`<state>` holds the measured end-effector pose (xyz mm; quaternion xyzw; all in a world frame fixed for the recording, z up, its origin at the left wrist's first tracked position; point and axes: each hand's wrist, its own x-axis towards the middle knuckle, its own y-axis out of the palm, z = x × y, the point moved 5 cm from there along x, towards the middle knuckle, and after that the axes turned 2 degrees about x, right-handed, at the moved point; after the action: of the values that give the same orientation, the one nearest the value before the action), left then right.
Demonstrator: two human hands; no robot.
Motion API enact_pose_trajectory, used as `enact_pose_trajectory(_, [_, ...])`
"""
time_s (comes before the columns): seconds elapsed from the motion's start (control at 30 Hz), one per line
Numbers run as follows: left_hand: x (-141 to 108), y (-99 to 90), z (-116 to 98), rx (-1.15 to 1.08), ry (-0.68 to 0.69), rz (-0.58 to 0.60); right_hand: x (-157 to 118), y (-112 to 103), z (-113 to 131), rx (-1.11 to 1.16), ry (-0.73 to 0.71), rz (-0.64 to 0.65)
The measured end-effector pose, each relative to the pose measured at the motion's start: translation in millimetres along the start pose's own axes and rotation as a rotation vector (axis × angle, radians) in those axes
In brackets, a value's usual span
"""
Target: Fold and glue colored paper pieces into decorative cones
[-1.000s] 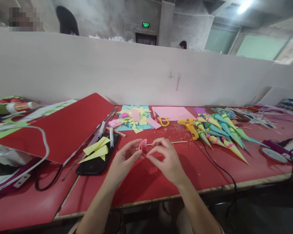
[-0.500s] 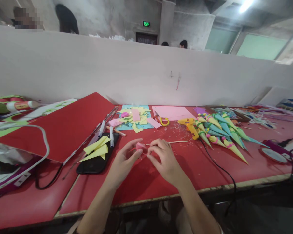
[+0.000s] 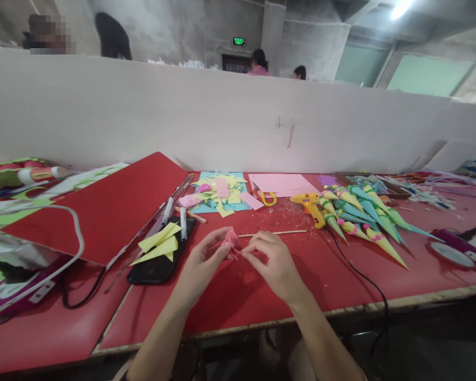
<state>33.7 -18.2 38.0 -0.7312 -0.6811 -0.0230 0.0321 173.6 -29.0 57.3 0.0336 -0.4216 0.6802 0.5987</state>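
My left hand (image 3: 211, 253) is closed on a small pink paper piece (image 3: 232, 238), curled and with thin strands hanging from its lower side. The thumb and fingers of my right hand (image 3: 267, 256) are pinched together at the right edge of that piece, on a bit of it too small to make out clearly. Just beyond my hands a thin wooden stick (image 3: 289, 232) lies on the red tabletop, partly hidden by the right hand.
Left of my hands, yellow paper pieces (image 3: 158, 241) lie on a black phone (image 3: 153, 271). Ahead are paper scraps (image 3: 234, 193) and yellow-handled scissors (image 3: 270, 199). On the right are a yellow glue gun (image 3: 310, 205), its black cord (image 3: 357, 272) and several paper cones (image 3: 386, 246). A white partition (image 3: 206, 116) stands behind.
The pink piece has turned upward in my left hand, and its strands now show. My right fingers have closed into a tighter pinch beside it. A person in pink has appeared beyond the partition.
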Motion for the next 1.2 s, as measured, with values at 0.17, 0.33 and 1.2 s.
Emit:
enact_pose_trajectory(0.17, [0.4,-1.2,2.0,0.009,-0.009,0.008,0.3,-1.2,3.0,0.028,0.019,-0.027])
enact_pose_trajectory(0.33, [0.4,-1.7,0.7,0.043,0.006,0.023,0.7,-2.9,3.3,0.135,0.018,-0.066])
enact_pose_trajectory(1.2, [-3.1,4.0,-13.8,0.223,0.157,0.030,1.2,-1.4,-2.4,0.281,0.042,-0.111])
